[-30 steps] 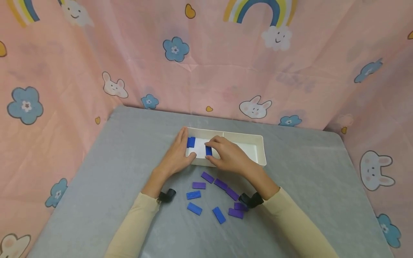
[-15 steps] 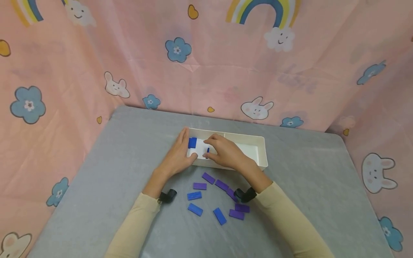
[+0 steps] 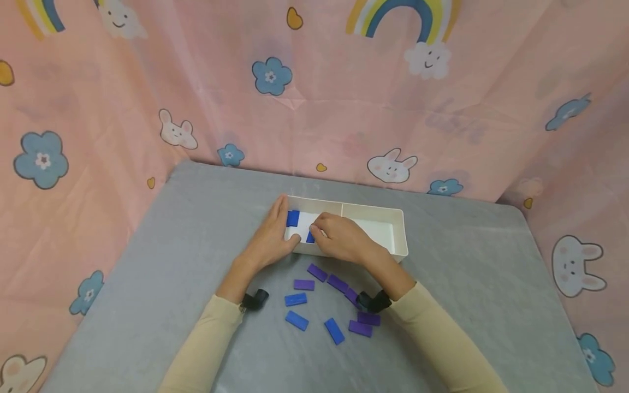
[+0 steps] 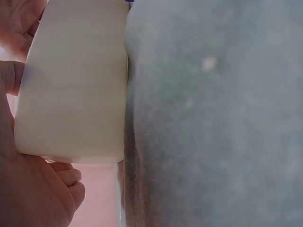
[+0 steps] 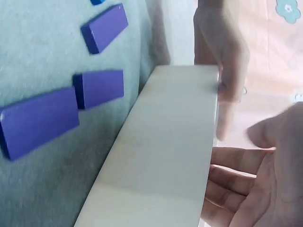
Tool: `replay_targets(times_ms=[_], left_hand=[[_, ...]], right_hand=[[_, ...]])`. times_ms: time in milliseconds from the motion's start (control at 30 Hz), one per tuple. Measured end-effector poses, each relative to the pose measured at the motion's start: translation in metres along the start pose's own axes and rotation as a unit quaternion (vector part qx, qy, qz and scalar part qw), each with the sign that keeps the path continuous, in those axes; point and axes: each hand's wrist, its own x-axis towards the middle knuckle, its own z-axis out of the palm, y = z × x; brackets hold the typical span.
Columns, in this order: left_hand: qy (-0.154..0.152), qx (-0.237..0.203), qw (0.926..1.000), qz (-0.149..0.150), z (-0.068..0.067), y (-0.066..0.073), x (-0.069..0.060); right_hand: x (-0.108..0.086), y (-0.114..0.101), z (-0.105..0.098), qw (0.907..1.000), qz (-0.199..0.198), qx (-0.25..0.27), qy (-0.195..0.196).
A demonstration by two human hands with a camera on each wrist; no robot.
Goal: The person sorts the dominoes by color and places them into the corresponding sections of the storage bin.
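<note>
My left hand (image 3: 269, 234) holds the left end of a long cream box (image 3: 373, 212); its fingers lie along the end wall and the thumb (image 4: 12, 78) hooks over the front rim. Inside the left compartment, blue blocks (image 3: 292, 218) lie by the left wall on a white bottom. Over that compartment is my right hand (image 3: 341, 237), with thumb and fingertips close to another blue block (image 3: 310, 238), partly hidden by the hand. In the right wrist view a gap shows between the right thumb (image 5: 262, 135) and fingers, with no block visible there.
Several purple blocks (image 3: 361, 328) and blue blocks (image 3: 334, 331) lie scattered on the grey table (image 3: 196, 218) in front of the box. A divider (image 3: 342, 209) splits the box, and the right compartment shows a white bottom. A pink patterned curtain (image 3: 314, 125) hangs behind.
My right hand pinched the blue block upright, then its fingers spread around it. Now the fingers have drawn together lower, and the block shows slightly further left. The left hand stays put.
</note>
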Motion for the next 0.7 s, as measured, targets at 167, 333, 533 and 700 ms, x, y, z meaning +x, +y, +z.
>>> replay_targets(times_ms=[167,333,533,700], left_hand=[[0.003,0.002,1.0000,0.005,0.001,-0.001,0.000],[0.008,0.004,0.9999,0.009,0.002,-0.003,0.000],[0.012,0.005,0.9998,0.014,0.003,-0.003,0.000],[0.014,0.008,0.9998,0.015,0.003,-0.003,0.000]], right_hand=[[0.000,-0.011,0.006,0.9980,0.046,0.020,-0.038],[-0.001,-0.016,0.012,0.9947,0.082,0.017,-0.059],[-0.001,-0.019,0.017,0.9932,0.098,0.010,-0.063],[0.000,-0.020,0.021,0.9919,0.098,0.003,-0.081]])
